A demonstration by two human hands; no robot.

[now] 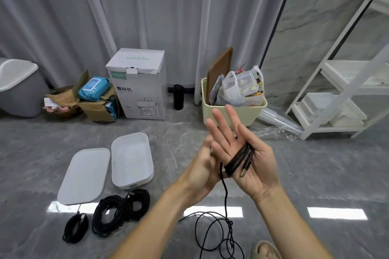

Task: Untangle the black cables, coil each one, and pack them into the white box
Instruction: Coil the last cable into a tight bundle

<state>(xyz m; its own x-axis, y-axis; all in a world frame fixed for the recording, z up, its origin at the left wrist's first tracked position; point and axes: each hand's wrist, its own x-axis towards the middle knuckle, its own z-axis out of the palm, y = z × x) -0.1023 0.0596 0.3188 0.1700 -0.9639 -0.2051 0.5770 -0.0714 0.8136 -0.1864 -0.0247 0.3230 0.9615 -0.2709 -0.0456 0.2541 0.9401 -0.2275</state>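
Right hand [244, 149], palm up and fingers straight, is carrying wraps of black cable [240, 161] across the palm. Left hand [202, 166] beside it is blurred; its hold is unclear. Slack is trailing down to the floor, right of the open white box [131, 160].

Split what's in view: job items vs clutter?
Job:
- cable being wound around the flat right hand; left hand feeds it
- its loose tail on the floor
- coiled cables
- white box, open, and its lid

Clutter:
- coffee machine carton
- black flask
- cream bin
- grey bin
- white shelf
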